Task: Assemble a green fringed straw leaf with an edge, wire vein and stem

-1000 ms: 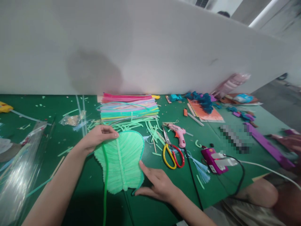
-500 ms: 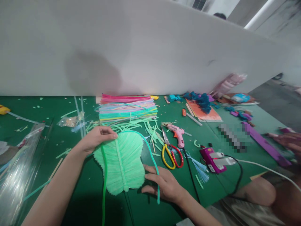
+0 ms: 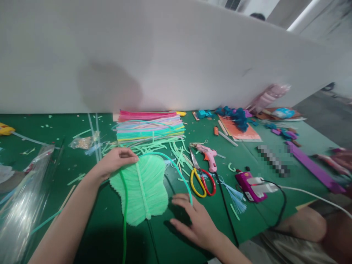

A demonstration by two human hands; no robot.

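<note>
My left hand (image 3: 118, 163) pinches the top edge of a mint-green, leaf-shaped piece (image 3: 151, 183) made of fuzzy pipe cleaners with a raised rib down its middle. From that pinch a teal-green pipe cleaner (image 3: 176, 165) arcs over to the right, and its end meets the fingers of my right hand. A darker green strand (image 3: 125, 216) hangs down across the leaf's left side. My right hand (image 3: 195, 223) is just right of the leaf, apart from it, with thumb and fingers spread.
Behind the leaf lie a stack of coloured pipe cleaners (image 3: 150, 126) and green offcuts (image 3: 178, 156). To the right are scissors (image 3: 202, 181), a pink glue gun (image 3: 209, 156), a blue tassel (image 3: 236, 198) and a purple power block (image 3: 250, 187). Another person's knee (image 3: 305, 223) shows at lower right.
My right hand has moved off the leaf's right edge, slightly rightward, and its fingers have spread. The teal pipe cleaner's arc has swung right with it. My left hand keeps its pinch.
</note>
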